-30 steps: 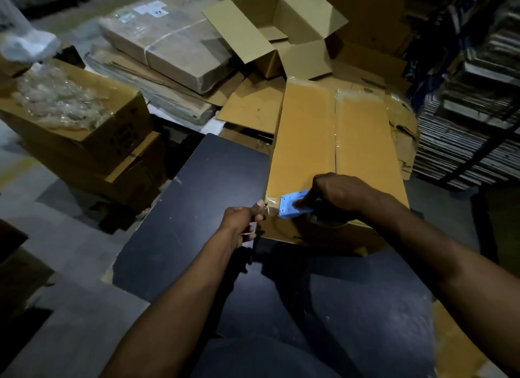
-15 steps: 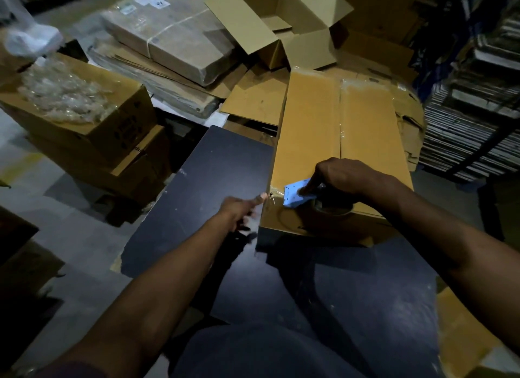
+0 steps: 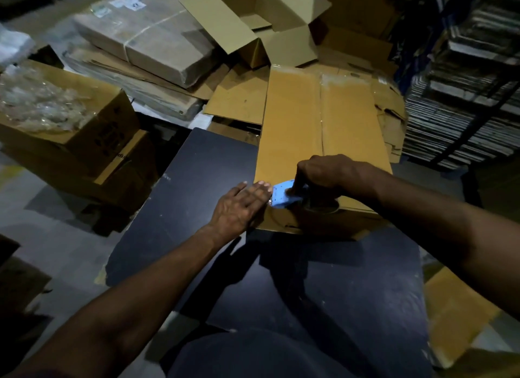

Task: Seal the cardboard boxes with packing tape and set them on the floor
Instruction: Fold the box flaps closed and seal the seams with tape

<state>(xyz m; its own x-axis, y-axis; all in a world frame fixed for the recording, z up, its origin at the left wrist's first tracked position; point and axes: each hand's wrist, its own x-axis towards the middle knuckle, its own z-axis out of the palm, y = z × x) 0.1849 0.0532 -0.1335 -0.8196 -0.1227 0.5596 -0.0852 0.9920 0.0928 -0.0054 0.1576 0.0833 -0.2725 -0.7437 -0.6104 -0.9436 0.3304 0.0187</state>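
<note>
Long, flat-topped tan cardboard box (image 3: 320,130) on the dark, matte counter (image 3: 323,287). The right hand (image 3: 329,172) grips a blue plastic tape dispenser (image 3: 284,196) at the box's near edge. The left hand (image 3: 239,206), a second ago pinched, now presses straight fingers (image 3: 260,188) on the near left corner.

Closed cardboard box (image 3: 292,130) lies flat, seam apparently taped.
</note>
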